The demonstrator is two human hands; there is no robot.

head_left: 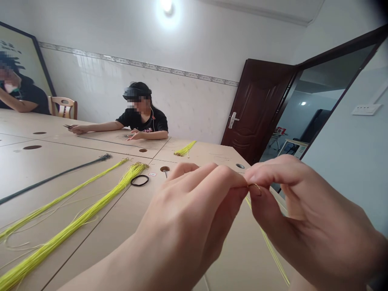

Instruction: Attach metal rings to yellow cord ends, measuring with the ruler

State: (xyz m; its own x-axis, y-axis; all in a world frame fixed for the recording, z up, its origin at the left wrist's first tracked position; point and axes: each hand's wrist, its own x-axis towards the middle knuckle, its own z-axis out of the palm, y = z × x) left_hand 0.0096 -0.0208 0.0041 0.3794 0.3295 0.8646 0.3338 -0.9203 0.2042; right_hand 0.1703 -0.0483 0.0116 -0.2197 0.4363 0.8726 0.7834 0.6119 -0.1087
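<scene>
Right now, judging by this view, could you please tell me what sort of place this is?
Probably a meeting room or office used as a workroom: a large table, a bundle of yellow cord lying on it, and a person at its far side.

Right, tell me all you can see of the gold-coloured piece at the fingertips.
The gold-coloured piece is small, thin and wire-like, with a metallic look. Only a short, curved length shows: it runs from the fingertips of the left hand and bends down over a fingertip of the right hand. The fingers hide the rest. It is held up above the table. Yellow strands run just below; whether they join it is hidden.
</scene>
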